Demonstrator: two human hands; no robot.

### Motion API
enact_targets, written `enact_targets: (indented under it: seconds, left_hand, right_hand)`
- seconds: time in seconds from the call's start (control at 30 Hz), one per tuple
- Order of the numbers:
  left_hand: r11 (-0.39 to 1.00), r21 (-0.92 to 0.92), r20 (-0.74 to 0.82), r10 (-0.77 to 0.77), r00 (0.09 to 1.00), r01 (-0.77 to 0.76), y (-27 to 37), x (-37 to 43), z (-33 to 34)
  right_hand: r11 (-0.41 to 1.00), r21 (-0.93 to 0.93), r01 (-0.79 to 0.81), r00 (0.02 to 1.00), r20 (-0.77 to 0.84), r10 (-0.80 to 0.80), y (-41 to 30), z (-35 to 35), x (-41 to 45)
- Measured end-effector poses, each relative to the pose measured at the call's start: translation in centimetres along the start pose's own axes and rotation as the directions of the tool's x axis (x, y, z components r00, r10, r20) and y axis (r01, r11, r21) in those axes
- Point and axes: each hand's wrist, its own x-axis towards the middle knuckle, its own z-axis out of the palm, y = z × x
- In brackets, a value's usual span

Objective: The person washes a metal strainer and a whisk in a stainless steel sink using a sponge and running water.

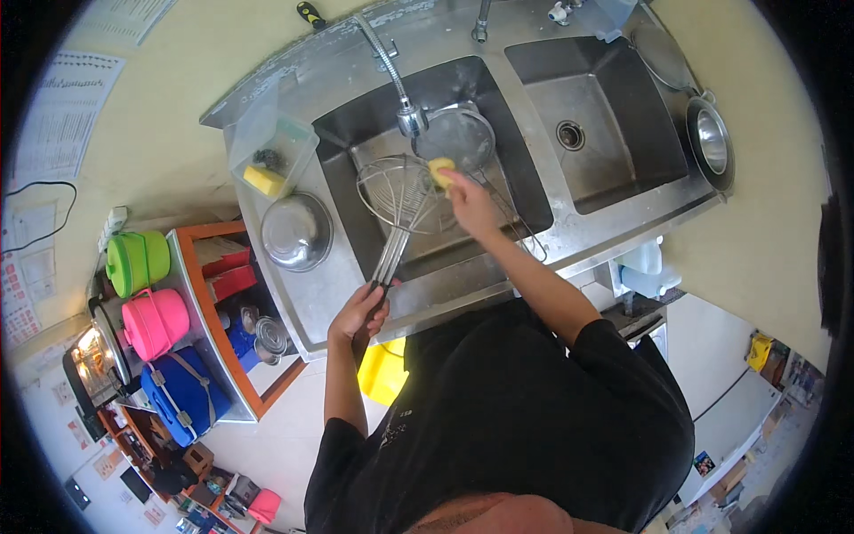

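My left hand point(363, 310) grips the handle end of a large wire utensil point(399, 227), which looks like a strainer or whisk with a round wire head, held over the left sink basin point(434, 257). With its fingers closed on a yellow sponge point(442, 172), my right hand point(470, 200) is at the right side of that wire head. A round mesh strainer point(460, 137) lies in the basin behind, its wire handle reaching towards the near right rim. Above the basin hangs the metal spray head of a faucet point(411, 121).
Left of the basin stand an upturned metal bowl point(297, 231) and a plastic container point(300, 143) holding a yellow sponge point(263, 180) and a dark scourer. The second basin point(607, 127) lies to the right, with metal bowls point(711, 141) and a round mesh sieve point(660, 57) beyond it.
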Motion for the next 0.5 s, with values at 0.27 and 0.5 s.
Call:
enact_targets:
  seconds: [0.27,0.5]
  left_hand:
    - [0.989,0.150,-0.070,0.023,0.997,-0.012,-0.6,4.4,-1.0]
    - [0.966,0.255,-0.133,-0.015,0.991,0.049,-2.4,6.8,-0.9]
  right_hand:
    - [0.986,-0.040,0.161,0.979,0.133,-0.154,-3.9,3.1,-0.8]
    - [0.817,-0.010,0.577,0.801,0.200,-0.564,-16.1,9.6,7.2]
